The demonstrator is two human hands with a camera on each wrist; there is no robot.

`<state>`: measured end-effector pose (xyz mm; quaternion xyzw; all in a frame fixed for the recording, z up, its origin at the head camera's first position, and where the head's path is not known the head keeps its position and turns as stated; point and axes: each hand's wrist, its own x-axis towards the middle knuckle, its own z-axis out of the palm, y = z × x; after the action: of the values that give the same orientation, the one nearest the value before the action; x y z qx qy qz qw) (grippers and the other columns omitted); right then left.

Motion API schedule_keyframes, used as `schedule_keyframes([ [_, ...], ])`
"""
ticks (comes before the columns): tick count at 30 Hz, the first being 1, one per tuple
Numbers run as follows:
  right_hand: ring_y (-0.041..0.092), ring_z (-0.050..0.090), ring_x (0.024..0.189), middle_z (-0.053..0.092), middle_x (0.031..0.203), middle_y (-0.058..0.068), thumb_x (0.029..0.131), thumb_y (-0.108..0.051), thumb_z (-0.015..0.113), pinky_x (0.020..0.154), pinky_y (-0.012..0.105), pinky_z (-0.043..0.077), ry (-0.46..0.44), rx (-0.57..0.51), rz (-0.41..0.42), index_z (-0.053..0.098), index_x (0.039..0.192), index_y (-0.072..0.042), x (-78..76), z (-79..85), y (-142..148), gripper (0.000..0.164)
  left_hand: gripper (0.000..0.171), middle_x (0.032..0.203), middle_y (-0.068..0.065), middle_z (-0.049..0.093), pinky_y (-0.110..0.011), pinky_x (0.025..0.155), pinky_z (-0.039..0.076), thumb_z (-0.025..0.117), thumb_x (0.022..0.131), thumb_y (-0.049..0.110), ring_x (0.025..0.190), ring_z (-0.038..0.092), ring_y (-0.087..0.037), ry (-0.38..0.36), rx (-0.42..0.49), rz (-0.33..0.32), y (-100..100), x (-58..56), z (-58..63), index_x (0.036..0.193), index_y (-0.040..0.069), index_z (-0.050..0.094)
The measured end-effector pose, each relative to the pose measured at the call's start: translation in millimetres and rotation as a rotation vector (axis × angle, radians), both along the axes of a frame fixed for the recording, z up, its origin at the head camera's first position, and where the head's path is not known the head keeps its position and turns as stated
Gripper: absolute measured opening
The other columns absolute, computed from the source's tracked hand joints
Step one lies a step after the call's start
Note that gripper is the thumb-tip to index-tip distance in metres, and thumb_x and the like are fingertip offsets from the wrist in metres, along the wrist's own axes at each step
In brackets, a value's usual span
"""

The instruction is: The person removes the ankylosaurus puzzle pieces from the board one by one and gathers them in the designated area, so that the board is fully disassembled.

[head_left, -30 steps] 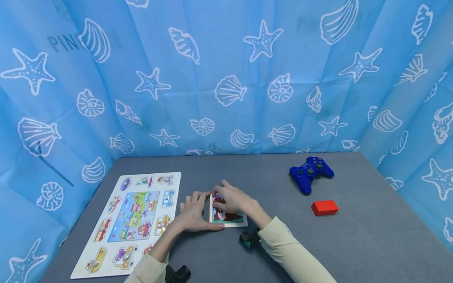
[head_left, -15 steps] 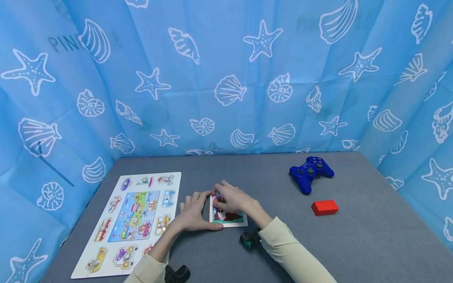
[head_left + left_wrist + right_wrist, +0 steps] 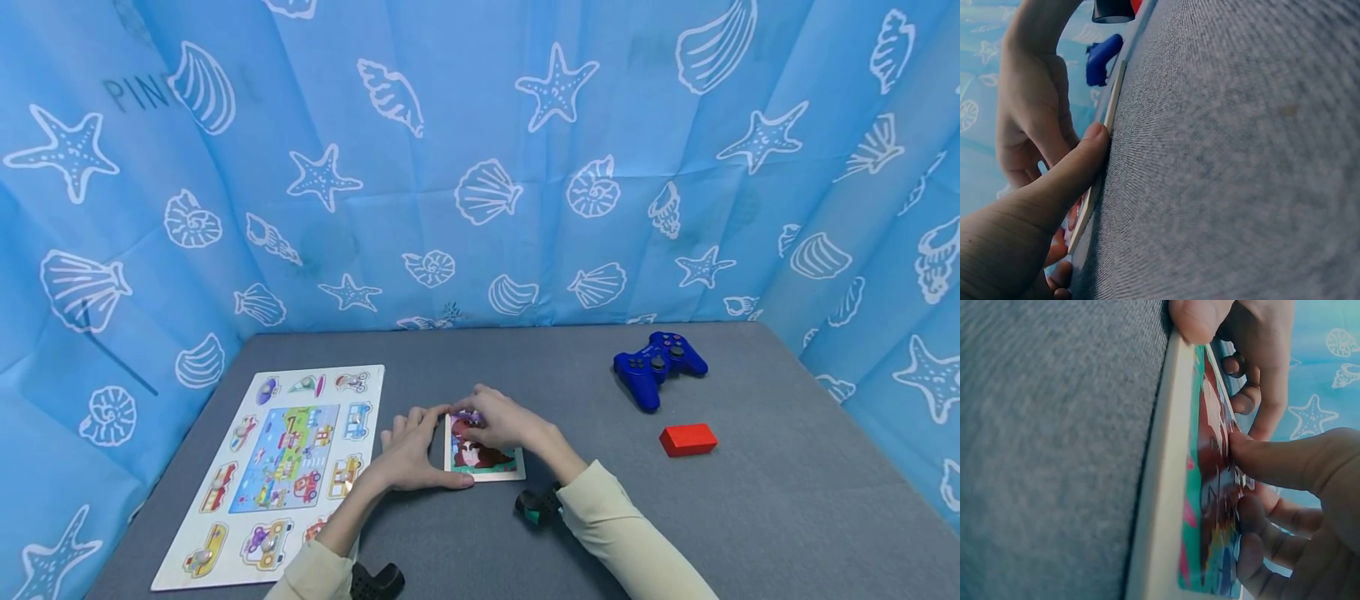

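Note:
A small wooden-framed picture puzzle [image 3: 483, 458] with a red-brown dinosaur lies flat on the table between the hands. My left hand [image 3: 410, 454] holds it along its left side, thumb on the near edge and index finger at the far left corner. In the right wrist view, the left thumb [image 3: 1196, 319] presses against the pale frame [image 3: 1163, 456]. My right hand [image 3: 501, 419] is over the puzzle's upper part, thumb and bent fingertips touching the picture. Seams between the pieces show beneath the right fingers [image 3: 1250, 515], and no piece stands raised. Part of the picture's top is hidden.
A large white peg puzzle board [image 3: 247, 400] with vehicle pieces lies at the left, close to the left forearm. A blue game controller [image 3: 656, 367] and a red block [image 3: 688, 440] lie at the right. The shell-patterned curtain [image 3: 480, 167] hangs behind the grey table [image 3: 750, 517].
My right hand has shifted slightly right across the puzzle, uncovering more of the dinosaur. My left hand and the puzzle have stayed in place.

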<state>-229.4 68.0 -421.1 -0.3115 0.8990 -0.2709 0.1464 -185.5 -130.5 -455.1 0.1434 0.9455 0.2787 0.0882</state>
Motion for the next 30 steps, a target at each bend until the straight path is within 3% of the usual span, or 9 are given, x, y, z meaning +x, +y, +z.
schedule_keyframes([
  [10, 0.015, 0.047, 0.083, 0.057, 0.106, 0.01, 0.099, -0.004, 0.065, 0.067, 0.025, 0.04, -0.003, -0.01, 0.008, 0.066, 0.136, -0.006, 0.8, -0.4, 1.8, 0.038, 0.116, 0.138, -0.015, 0.048, -0.039, 0.076, 0.022, 0.088, 0.065, 0.064, 0.098, 0.036, -0.024, -0.019, -0.004, -0.004, 0.1, -1.8, -0.6, 0.157, 0.016, 0.036],
  [30, 0.014, 0.048, 0.082, 0.056, 0.11, 0.008, 0.1, -0.003, 0.062, 0.071, 0.027, 0.042, 0.077, 0.016, -0.004, 0.063, 0.138, -0.01, 5.8, -0.8, 0.2, 0.039, 0.116, 0.133, -0.013, 0.049, -0.039, 0.075, 0.02, 0.089, 0.064, 0.064, 0.096, 0.034, -0.024, -0.006, 0.005, -0.007, -0.7, -2.5, -2.5, 0.157, 0.019, 0.037],
])
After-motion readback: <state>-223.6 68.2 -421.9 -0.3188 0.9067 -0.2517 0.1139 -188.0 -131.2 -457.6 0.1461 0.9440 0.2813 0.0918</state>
